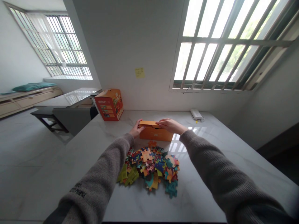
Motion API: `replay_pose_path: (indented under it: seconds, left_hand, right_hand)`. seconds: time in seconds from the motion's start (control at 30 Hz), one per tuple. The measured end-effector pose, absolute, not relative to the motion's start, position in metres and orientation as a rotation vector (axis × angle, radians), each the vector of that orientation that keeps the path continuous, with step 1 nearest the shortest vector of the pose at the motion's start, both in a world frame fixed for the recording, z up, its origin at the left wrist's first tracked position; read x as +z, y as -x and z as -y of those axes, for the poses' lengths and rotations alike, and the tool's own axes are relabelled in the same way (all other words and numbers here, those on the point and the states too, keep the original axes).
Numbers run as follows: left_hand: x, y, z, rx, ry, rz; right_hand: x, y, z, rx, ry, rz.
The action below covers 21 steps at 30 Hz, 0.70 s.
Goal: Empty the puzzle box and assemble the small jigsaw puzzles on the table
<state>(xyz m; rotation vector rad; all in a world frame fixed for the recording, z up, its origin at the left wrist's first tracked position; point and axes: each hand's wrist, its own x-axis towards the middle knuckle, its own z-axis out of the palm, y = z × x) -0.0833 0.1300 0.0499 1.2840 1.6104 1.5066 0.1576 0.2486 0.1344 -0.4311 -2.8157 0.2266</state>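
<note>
An orange cardboard box stands on the white marbled table, its top flap partly raised. My left hand grips the box at its upper left corner, fingers behind and thumb in front. My right hand is closed on the top flap near the right end, fingers pressed on its edge. The inside of the box is hidden. Just in front of the box lies a heap of colourful jigsaw puzzle pieces, with olive green ones at its left and teal ones at its front right.
A larger red-orange puzzle box stands at the table's back left. By the wall at the back right lies a white power strip with a cord. A yellow sticky note hangs on the wall. Another table is beyond on the left.
</note>
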Motion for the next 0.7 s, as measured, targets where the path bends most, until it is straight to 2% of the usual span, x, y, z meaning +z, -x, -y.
replay_pose_path:
  seconds: [0.4, 0.7]
  left_hand:
    - [0.051, 0.080, -0.129, 1.510, -1.303, -1.625]
    - [0.064, 0.074, -0.122, 1.419, -1.311, -1.685]
  right_hand:
    - [0.140, -0.156, -0.251, 0.305, 0.417, 2.828]
    - [0.134, -0.157, -0.245, 0.146, 0.459, 2.826]
